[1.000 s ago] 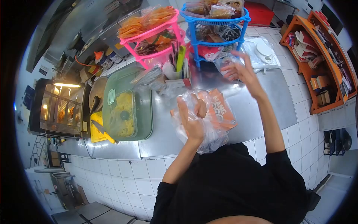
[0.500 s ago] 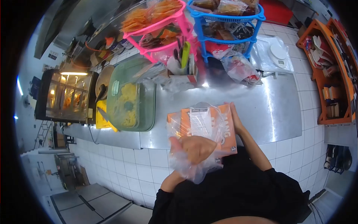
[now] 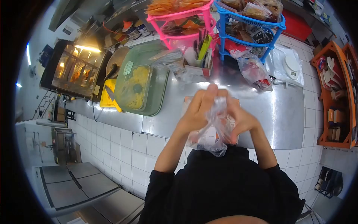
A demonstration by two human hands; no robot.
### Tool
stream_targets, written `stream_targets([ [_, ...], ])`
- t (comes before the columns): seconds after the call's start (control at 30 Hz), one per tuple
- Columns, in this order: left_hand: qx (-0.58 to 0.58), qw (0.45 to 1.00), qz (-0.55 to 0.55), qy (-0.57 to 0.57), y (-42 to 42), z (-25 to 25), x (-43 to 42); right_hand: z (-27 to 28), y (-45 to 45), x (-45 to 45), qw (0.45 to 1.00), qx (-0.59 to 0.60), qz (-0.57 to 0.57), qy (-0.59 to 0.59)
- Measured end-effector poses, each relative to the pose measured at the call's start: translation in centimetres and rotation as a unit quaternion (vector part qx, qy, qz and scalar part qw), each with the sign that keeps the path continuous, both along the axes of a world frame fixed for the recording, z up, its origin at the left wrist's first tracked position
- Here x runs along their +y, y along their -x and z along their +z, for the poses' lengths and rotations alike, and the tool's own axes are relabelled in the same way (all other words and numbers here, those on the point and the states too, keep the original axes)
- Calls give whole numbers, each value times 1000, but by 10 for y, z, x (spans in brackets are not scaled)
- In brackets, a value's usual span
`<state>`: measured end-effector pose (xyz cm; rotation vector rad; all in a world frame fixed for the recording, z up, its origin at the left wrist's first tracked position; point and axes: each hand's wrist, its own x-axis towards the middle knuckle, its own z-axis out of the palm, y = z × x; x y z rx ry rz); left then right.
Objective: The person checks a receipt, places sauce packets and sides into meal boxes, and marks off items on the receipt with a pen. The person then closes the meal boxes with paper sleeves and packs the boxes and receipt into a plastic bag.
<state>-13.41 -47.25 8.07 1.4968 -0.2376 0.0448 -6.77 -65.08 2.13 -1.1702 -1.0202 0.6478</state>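
Note:
Over the steel worktop (image 3: pixel 272 127), both my hands are on the bunched neck of a clear plastic bag (image 3: pixel 217 147). My left hand (image 3: pixel 202 109) is closed on the gathered plastic from the left. From the right, my right hand (image 3: pixel 240 117) grips the same plastic, its fingers partly hidden behind the bag. Inside the bag is an orange box (image 3: pixel 235 102) with white markings, lying on the worktop at its near edge. My hands and the crumpled plastic cover most of the box.
Left of the hands stands a green lidded container (image 3: pixel 160 87) with yellow food, beside a knife (image 3: pixel 112 98) on a yellow board (image 3: pixel 106 101). Pink (image 3: pixel 179 14) and blue (image 3: pixel 253 20) tiered racks stand behind. A white scale (image 3: pixel 292 67) is at right, a lit display warmer (image 3: pixel 76 72) at far left.
My left hand has moved up and away from my body, bringing the bag's plastic over the box. My right hand has left the box's right side and joined it at the plastic.

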Motion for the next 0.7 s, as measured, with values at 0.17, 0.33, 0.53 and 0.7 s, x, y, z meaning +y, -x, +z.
stream_targets([
  [0.17, -144, 953, 101, -247, -28, -5, -10, 22, 50, 40, 995, 71, -27, 70],
  [0.33, 7, 939, 10, -344, -40, -17, 9, 4, 60, 55, 954, 201, -110, 194],
  [0.53, -112, 984, 48, -133, -8, -8, 58, -35, 58, 48, 964, 231, -115, 71],
  [0.7, -107, 884, 14, -455, 30, -77, 26, -90, 78, 78, 890, -340, -304, 11],
])
